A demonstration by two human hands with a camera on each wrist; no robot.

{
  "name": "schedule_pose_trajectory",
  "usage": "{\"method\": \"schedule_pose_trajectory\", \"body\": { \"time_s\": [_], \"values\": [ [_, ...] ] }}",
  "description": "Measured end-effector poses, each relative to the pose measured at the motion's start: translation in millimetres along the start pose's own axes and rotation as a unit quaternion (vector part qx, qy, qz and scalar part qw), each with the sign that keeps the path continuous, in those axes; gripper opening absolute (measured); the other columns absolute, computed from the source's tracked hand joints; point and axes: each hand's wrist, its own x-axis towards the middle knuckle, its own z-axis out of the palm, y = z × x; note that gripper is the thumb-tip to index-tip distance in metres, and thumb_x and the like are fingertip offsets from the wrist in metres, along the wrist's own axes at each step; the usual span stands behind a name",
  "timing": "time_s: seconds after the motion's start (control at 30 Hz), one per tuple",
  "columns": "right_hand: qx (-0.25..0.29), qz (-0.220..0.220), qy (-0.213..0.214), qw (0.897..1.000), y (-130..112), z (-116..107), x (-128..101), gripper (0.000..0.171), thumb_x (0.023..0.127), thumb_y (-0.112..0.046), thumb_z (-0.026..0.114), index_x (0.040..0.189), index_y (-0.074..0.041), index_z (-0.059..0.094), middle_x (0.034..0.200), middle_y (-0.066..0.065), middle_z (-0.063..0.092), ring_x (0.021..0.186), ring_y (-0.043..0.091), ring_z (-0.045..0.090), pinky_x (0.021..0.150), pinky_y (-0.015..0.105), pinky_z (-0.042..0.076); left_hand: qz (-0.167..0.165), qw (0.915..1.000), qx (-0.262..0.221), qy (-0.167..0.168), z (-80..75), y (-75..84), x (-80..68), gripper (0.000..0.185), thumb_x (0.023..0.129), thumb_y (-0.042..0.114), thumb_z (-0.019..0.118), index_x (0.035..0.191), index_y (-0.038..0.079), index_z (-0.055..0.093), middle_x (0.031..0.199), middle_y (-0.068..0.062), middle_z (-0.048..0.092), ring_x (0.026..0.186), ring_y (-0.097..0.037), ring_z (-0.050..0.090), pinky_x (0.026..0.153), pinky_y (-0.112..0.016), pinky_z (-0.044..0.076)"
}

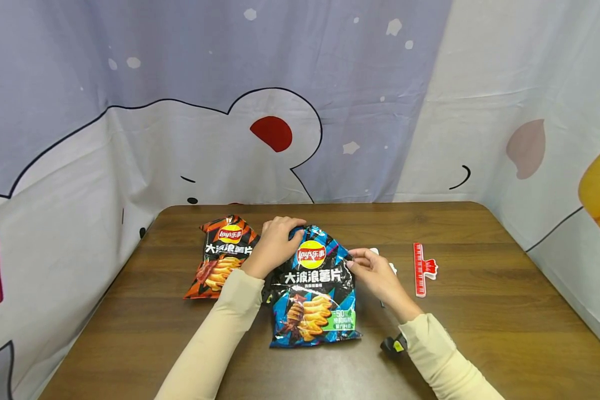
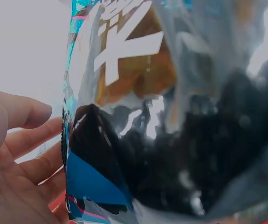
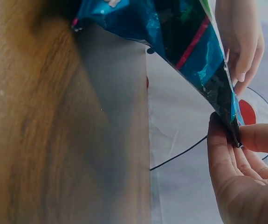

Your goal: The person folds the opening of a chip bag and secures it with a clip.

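The blue Lay's chip bag [image 1: 314, 286] mixes bright blue and glossy black with thin pink stripes, a red-and-yellow logo, white lettering, golden chips and a green patch, while the orange Lay's chip bag [image 1: 222, 253] pairs orange-red with black. The bag clip [image 1: 420, 270] is red with white markings, and the tabletop [image 1: 485, 322] is brown with darker wood grain. Both sleeves [image 1: 210, 341] are plain cream, and the cloth backdrop [image 1: 365, 83] joins lavender and white areas with curved black outlines, red shapes and pale flecks.
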Motion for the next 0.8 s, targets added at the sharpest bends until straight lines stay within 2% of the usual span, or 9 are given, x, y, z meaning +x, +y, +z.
{"method": "schedule_pose_trajectory", "body": {
  "time_s": [0.37,0.57,0.73,0.8],
  "values": [
    [0.002,0.001,-0.001,1.0,1.2,1.2,-1.7,0.033,0.094,-0.011,0.06,0.123,0.004,0.057,0.113,0.024,0.066,0.104,0.028,0.066,0.083,0.029,0.055,0.0,0.9997,-0.023,-0.013,0.6,-1.5,-0.2,0.032,0.099,0.021,0.054,0.128,0.012,0.062,0.126,-0.009,0.062,0.122,-0.029,0.053,0.108,-0.051,0.031],
    [0.009,-0.005,-0.005,1.0,4.0,1.2,-1.9,0.034,0.094,-0.009,0.059,0.123,0.008,0.056,0.113,0.027,0.064,0.102,0.028,0.067,0.082,0.031,0.056,0.003,0.9996,-0.025,-0.015,1.9,-3.6,-0.4,0.029,0.099,0.019,0.054,0.125,0.012,0.063,0.124,-0.008,0.063,0.119,-0.029,0.054,0.107,-0.051,0.032],
    [0.017,0.002,-0.007,1.0,4.5,1.0,-3.4,0.033,0.094,-0.008,0.058,0.123,0.008,0.056,0.114,0.028,0.064,0.103,0.032,0.066,0.081,0.03,0.056,0.01,0.9995,-0.029,-0.01,3.2,-4.4,0.2,0.026,0.098,0.019,0.056,0.121,0.01,0.065,0.119,-0.008,0.065,0.116,-0.029,0.056,0.108,-0.049,0.033],
    [0.022,0.004,-0.008,1.0,3.8,0.9,-4.3,0.033,0.094,-0.007,0.058,0.123,0.009,0.056,0.114,0.029,0.063,0.104,0.034,0.065,0.082,0.03,0.056,0.014,0.9995,-0.029,-0.006,3.6,-4.8,0.0,0.025,0.097,0.018,0.057,0.119,0.01,0.066,0.117,-0.008,0.066,0.113,-0.028,0.058,0.106,-0.047,0.037]
  ]
}}
